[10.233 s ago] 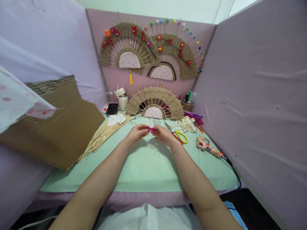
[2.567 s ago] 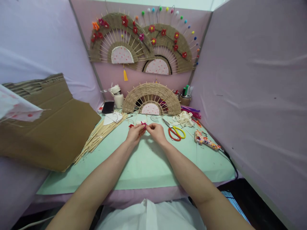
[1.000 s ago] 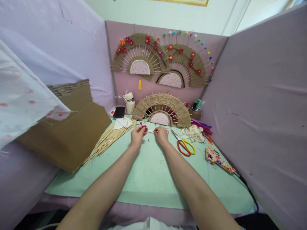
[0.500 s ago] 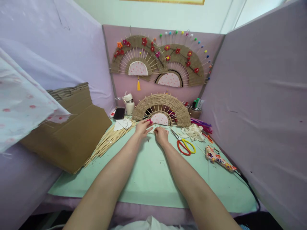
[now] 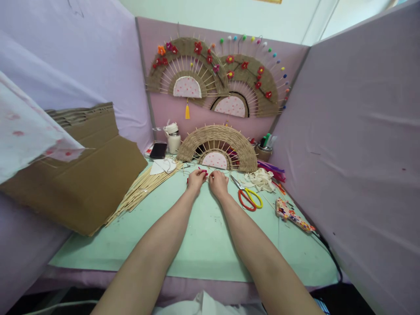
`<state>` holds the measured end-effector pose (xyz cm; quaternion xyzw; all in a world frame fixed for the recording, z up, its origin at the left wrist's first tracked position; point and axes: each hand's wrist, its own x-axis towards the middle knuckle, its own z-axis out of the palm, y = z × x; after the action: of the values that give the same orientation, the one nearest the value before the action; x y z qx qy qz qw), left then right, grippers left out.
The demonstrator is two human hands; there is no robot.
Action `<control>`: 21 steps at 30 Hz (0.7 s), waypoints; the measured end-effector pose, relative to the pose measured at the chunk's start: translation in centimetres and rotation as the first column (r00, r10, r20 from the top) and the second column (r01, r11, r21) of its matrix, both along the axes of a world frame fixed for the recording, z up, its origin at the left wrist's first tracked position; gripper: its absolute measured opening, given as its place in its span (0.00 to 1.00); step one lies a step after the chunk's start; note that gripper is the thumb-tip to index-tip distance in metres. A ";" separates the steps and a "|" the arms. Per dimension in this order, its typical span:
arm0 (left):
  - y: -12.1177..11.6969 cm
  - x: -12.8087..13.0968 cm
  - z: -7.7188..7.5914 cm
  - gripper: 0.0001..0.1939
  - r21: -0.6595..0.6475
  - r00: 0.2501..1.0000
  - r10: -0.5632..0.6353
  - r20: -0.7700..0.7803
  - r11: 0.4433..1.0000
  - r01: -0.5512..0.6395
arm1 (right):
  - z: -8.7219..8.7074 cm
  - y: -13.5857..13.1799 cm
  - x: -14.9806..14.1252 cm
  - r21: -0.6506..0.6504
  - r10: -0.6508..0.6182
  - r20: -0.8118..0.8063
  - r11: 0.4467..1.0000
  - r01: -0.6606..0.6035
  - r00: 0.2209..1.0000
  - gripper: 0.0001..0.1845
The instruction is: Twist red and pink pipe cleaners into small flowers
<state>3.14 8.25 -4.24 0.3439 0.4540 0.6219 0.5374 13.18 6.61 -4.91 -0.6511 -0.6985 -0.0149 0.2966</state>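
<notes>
My left hand is closed in a pinch on a small magenta pipe cleaner piece, bent into a compact shape. Just to its right, my right hand has its fingers pressed together low over the table; what they hold is hidden, though a bit of white shows between the hands. A speck of red peeks out left of my left hand. Behind both hands stands a woven twine fan with thin sticks and a dotted half-round centre.
Scissors with red and yellow handles lie right of my hands, near cream fabric scraps and a patterned glue gun. Thin sticks and cardboard occupy the left. A phone and bottle stand behind.
Earlier both hands worked the magenta piece together; now only my left hand holds it. Half a second ago my left hand was raised with fingers spread; it has since lowered beside my right.
</notes>
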 end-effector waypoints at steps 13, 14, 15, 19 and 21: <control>0.3 0.0 -0.4 0.04 0.005 0.993 0.022 -0.119 1.000 -0.022 | 0.8 -0.1 0.3 0.004 -0.206 -0.088 0.978 0.207 0.975 0.11; 0.2 0.0 -0.3 0.04 0.005 0.992 0.023 -0.121 1.000 -0.022 | 0.9 -0.1 0.5 0.014 -0.221 -0.120 0.974 0.224 0.968 0.11; 0.1 0.0 -0.1 0.04 0.005 0.992 0.022 -0.120 1.000 -0.022 | 1.0 0.0 0.6 0.024 -0.231 -0.156 0.971 0.238 0.960 0.11; -0.7 0.0 1.4 0.04 0.029 0.990 0.014 -0.141 1.000 -0.010 | 1.2 0.0 1.2 0.059 -0.222 -0.330 0.965 0.254 0.917 0.12; -1.4 -0.3 2.4 0.05 0.065 0.975 -0.001 -0.221 0.998 0.016 | 1.4 0.0 1.3 0.086 -0.180 -0.414 0.968 0.236 0.892 0.12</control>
<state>2.85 6.85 -1.84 0.4307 0.4884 0.5923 0.4745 14.51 6.62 -3.47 -0.6898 -0.5460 0.0411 0.4736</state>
